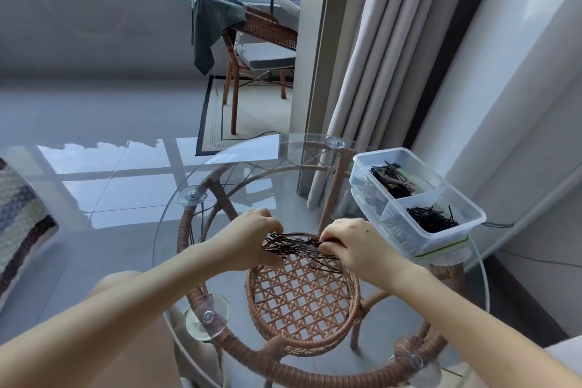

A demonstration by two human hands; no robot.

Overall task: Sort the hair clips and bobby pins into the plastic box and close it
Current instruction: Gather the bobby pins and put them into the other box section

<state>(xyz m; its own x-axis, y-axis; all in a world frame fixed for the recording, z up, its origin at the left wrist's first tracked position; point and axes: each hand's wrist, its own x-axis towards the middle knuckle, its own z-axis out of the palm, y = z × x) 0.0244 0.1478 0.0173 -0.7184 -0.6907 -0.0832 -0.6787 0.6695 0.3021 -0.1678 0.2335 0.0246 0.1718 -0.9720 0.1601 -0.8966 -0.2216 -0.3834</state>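
A loose pile of black bobby pins (299, 247) lies on the round glass table (245, 173), between my two hands. My left hand (248, 239) curls over the pile's left end, fingers closed on pins. My right hand (356, 246) pinches the pile's right end. At the table's right edge a clear plastic box (422, 231) stands open on its green-edged lid (441, 250). Its far compartment holds dark hair clips (392, 179). Its near compartment holds black bobby pins (431, 219).
Under the glass a rattan frame with a woven shelf (304, 296) shows through. Suction cups (192, 195) sit under the glass. Beige curtains (371, 66) hang just behind the box. A rattan chair (258, 50) with a green cloth stands farther off.
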